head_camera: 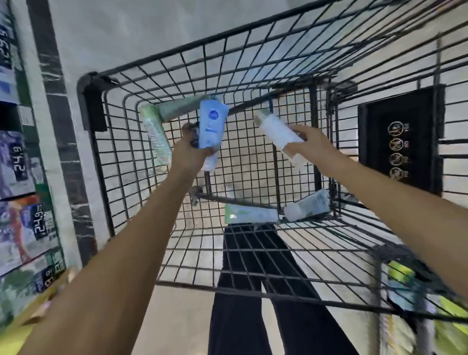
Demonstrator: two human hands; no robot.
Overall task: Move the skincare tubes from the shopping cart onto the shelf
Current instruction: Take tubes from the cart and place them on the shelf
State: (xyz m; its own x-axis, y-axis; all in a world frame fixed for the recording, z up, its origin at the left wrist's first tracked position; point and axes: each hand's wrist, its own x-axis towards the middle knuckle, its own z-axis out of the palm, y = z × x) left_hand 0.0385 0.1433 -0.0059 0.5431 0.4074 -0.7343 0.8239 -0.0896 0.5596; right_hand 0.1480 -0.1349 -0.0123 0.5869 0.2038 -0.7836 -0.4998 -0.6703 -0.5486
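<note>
Left grip [195, 149] clasps blue tube [211, 126]; right grip [312, 141] clasps white tube [278, 132] — both inside cart [246, 54].

Both hands reach into the shopping cart [247, 65], the left hand [191, 152] holding one tube [210, 132], the right hand [312, 141] another tube [277, 134]. Two more tubes [250, 213] lie on the cart's floor nearer the person. The shelf [7, 165] stands left of the cart.

Blue tube [212, 126] and white tube [279, 135] held above cart [236, 66].
</note>
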